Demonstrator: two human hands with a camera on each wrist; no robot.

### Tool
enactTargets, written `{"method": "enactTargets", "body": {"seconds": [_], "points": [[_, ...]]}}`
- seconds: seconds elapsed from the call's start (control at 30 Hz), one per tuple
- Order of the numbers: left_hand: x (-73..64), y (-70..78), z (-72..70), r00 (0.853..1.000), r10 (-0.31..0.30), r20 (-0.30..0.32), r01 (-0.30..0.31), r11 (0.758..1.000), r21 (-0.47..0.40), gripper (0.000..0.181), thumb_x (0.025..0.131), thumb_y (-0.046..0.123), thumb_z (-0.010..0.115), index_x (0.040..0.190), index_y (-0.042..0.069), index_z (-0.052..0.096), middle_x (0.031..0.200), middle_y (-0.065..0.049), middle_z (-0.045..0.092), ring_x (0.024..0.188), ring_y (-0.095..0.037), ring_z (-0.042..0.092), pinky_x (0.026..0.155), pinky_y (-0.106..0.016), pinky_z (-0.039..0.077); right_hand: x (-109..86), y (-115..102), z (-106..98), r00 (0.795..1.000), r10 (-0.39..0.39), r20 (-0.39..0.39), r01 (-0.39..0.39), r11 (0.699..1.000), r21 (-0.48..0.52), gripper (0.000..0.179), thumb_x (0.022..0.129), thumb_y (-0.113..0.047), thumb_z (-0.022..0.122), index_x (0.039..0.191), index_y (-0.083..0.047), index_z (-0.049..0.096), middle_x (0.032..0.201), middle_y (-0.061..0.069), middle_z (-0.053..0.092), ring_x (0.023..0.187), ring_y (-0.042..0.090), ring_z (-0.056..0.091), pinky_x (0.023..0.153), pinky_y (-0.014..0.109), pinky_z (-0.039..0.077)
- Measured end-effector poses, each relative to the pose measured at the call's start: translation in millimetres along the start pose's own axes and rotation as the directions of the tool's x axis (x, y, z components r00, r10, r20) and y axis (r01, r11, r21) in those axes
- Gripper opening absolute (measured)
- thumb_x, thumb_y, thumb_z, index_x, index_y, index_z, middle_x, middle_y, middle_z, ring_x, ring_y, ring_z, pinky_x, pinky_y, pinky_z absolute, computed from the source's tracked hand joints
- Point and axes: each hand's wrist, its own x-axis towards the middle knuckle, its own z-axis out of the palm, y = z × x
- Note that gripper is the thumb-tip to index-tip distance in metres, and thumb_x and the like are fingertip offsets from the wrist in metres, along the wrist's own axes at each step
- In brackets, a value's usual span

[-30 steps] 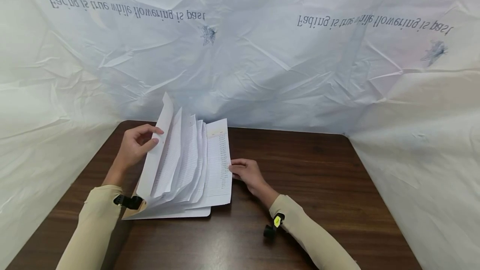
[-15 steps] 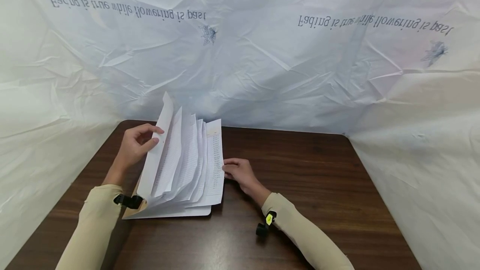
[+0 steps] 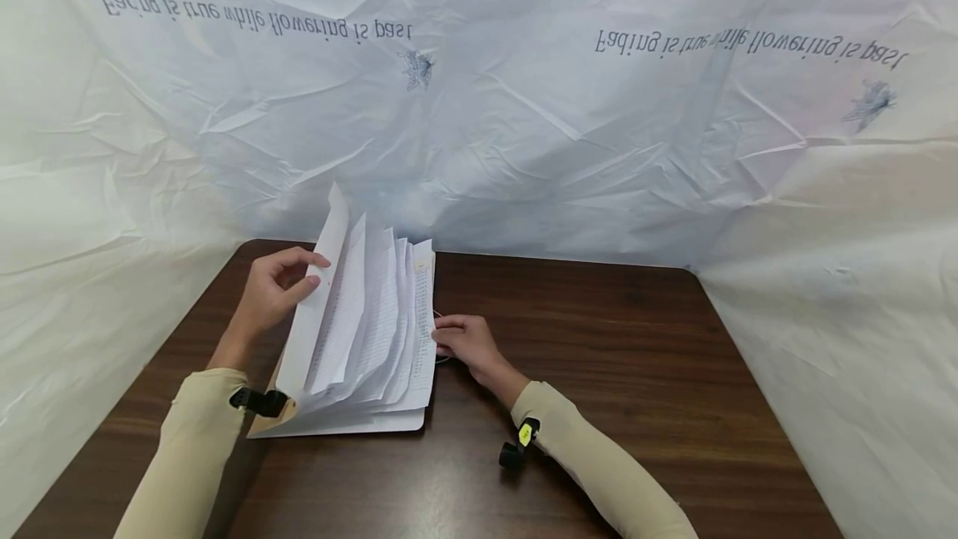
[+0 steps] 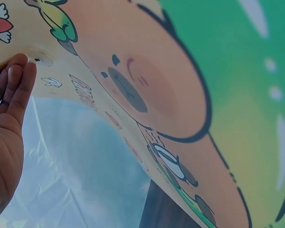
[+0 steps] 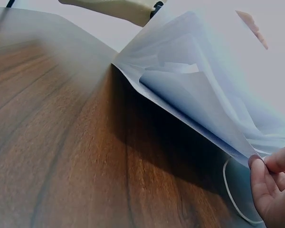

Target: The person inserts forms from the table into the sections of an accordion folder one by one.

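Observation:
A folder stuffed with white printed sheets lies partly opened at the left of the table. My left hand pinches its raised front cover between thumb and fingers. In the left wrist view the outside of that cover carries a large cartoon animal in green and tan. Several sheets fan out behind the cover. At their right edge, my right hand pinches the rightmost printed sheet. A thin white cord loops just beside these fingers in the right wrist view.
The dark wooden table stretches right of the folder and toward me. White plastic sheeting with printed lettering hangs behind the table and along both sides. A black wrist camera juts from my right sleeve.
My right hand has moved left with the rightmost sheet, so less of that sheet sticks out past the folder. A bit of cord now shows beside it. The left hand has stayed nearly still.

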Motion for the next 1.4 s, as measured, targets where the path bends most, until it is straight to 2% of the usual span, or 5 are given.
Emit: {"method": "enactTargets", "body": {"seconds": [0.13,0.63,1.03,1.23,1.4], "points": [[0.4,0.9,1.2,1.0,0.002,0.004,-0.002,1.0,-0.016,0.022,0.083,-0.015,0.063,0.103,-0.012,0.07,0.099,-0.01,0.071,0.082,-0.008,0.061,0.067,-0.014,0.051,2.6,-1,4,1.0,0.006,0.0,-0.006,1.0,0.009,0.025,0.092,-0.001,0.069,0.116,0.007,0.071,0.102,0.016,0.075,0.084,0.013,0.07,0.074,0.028,0.059],[-1.8,-1.8,1.4,1.0,0.001,0.003,-0.001,1.0,0.001,0.024,0.081,-0.017,0.064,0.102,-0.009,0.072,0.098,-0.02,0.07,0.078,-0.009,0.059,0.06,-0.016,0.047,3.9,-2,19,0.999,0.032,0.021,-0.031,0.999,-0.018,0.023,0.093,-0.002,0.067,0.115,0.007,0.07,0.083,0.004,0.07,0.067,0.01,0.064,0.063,0.027,0.057],[-1.4,0.5,1.5,1.0,0.004,0.004,-0.004,1.0,-0.021,0.023,0.082,-0.016,0.063,0.102,-0.009,0.071,0.098,-0.014,0.07,0.078,-0.009,0.059,0.061,-0.016,0.048,1.7,-8,26,0.999,0.017,0.035,-0.015,0.998,-0.063,0.025,0.095,-0.002,0.065,0.117,0.007,0.071,0.082,0.008,0.07,0.064,0.01,0.065,0.061,0.028,0.058],[-0.5,-0.4,2.6,1.0,0.002,0.005,-0.002,1.0,-0.029,0.022,0.083,-0.016,0.063,0.102,-0.009,0.071,0.097,-0.011,0.07,0.08,-0.008,0.061,0.065,-0.016,0.05,4.8,-4,27,0.999,0.024,0.042,-0.023,0.999,-0.044,0.025,0.095,-0.002,0.064,0.117,0.005,0.072,0.081,0.008,0.069,0.059,0.008,0.064,0.054,0.023,0.053],[0.1,0.1,2.0,1.0,-0.01,-0.005,0.01,1.0,-0.014,0.023,0.082,-0.016,0.063,0.102,-0.008,0.072,0.099,-0.007,0.071,0.078,-0.008,0.06,0.062,-0.016,0.049,4.2,-4,25,0.999,0.005,0.033,-0.002,0.995,-0.102,0.025,0.096,-0.004,0.063,0.118,0.003,0.073,0.084,0.007,0.067,0.052,0.008,0.057,0.049,0.02,0.047]]}}
